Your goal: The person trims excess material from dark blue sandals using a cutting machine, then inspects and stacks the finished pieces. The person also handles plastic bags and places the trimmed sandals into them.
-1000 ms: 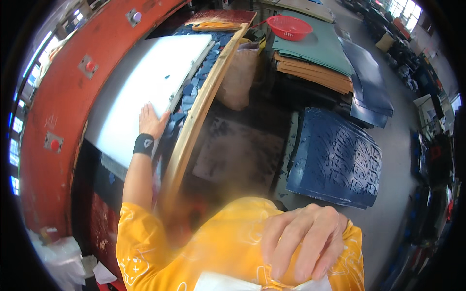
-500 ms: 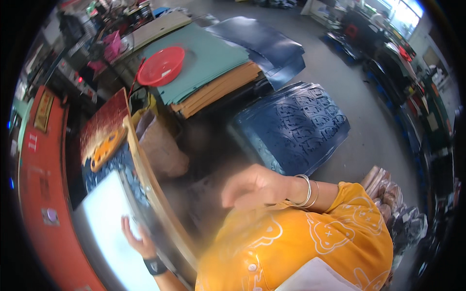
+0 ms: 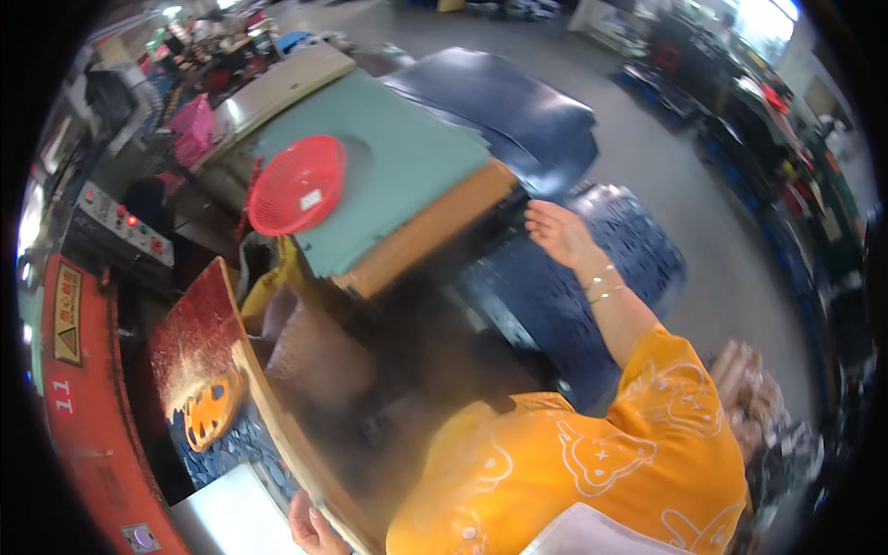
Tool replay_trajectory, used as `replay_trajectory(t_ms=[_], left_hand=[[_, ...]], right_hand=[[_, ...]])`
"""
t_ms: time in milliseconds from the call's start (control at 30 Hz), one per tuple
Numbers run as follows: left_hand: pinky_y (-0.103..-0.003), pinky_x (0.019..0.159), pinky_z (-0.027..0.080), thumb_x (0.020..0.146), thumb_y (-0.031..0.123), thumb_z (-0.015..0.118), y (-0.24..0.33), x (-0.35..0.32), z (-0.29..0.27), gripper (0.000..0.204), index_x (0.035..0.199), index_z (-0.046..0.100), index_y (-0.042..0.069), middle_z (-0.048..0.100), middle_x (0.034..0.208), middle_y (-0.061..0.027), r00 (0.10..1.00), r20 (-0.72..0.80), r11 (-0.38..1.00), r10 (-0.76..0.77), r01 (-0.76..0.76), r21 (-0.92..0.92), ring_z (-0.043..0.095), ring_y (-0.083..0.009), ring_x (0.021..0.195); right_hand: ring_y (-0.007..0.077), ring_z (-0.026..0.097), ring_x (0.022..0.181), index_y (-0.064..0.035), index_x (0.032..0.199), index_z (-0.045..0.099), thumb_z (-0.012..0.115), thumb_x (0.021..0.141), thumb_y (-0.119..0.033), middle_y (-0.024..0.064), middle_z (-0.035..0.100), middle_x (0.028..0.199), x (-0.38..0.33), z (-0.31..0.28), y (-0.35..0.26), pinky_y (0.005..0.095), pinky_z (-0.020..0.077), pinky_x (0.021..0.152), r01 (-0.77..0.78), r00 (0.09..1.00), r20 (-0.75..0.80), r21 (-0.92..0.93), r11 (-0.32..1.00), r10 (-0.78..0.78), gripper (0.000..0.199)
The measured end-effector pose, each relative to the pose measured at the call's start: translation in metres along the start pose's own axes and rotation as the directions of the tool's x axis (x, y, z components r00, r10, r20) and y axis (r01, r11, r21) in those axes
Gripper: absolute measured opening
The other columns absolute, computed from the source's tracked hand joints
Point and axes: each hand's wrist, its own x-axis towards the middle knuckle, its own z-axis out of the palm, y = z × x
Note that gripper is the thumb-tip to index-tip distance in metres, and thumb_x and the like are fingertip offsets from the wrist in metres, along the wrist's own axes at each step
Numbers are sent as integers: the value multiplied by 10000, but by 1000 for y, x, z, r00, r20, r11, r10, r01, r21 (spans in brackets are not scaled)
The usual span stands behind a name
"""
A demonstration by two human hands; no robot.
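My right hand point(image 3: 560, 239) is stretched out over the stack of dark blue sheets with cut-out shapes point(image 3: 592, 287), beside the corner of the brown sheets point(image 3: 435, 222). Its fingers are extended and nothing shows in them. Down at the lower edge, my left hand point(image 3: 313, 529) is by the wooden strip point(image 3: 287, 425) and the bright white board point(image 3: 236, 513). Its thumb and fingers are apart, with part of the hand cut off by the frame. An orange cutting die with openings point(image 3: 211, 412) lies on a worn red board, next to dark blue scraps point(image 3: 242, 453).
A red plastic basket point(image 3: 296, 185) stands on pale green sheets point(image 3: 407, 139). Smooth dark blue sheets point(image 3: 509, 106) lie beyond. At the left is an orange-red machine frame point(image 3: 83, 398), with a control box point(image 3: 125, 222) behind it. Clear-wrapped bundles point(image 3: 763, 407) sit at the right.
My right hand has gone from in front of my body out to the dark blue stack. My left hand has moved off the white board toward the wooden strip. The view has shifted.
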Motion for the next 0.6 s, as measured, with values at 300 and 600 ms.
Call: replay_trajectory(t_ms=[300,600], left_hand=[[-275,902,457,932,71,557,117,149,243,232,1137,597,-30,636,1069,-86,989,-59,985,132,-138,-106,588,-154,988],[-272,859,479,922,91,583,210,263,382,234,1128,614,-15,664,1042,-82,996,81,941,-20,-9,340,615,-145,970]], right_hand=[[191,549,972,-68,1239,532,638,864,-212,85,544,1179,286,-257,-34,278,495,780,-5,796,-593,195,981,122,416],[179,540,746,-100,1150,576,639,843,-378,75,586,1044,465,-443,10,262,455,571,-190,530,-844,-22,982,84,419]])
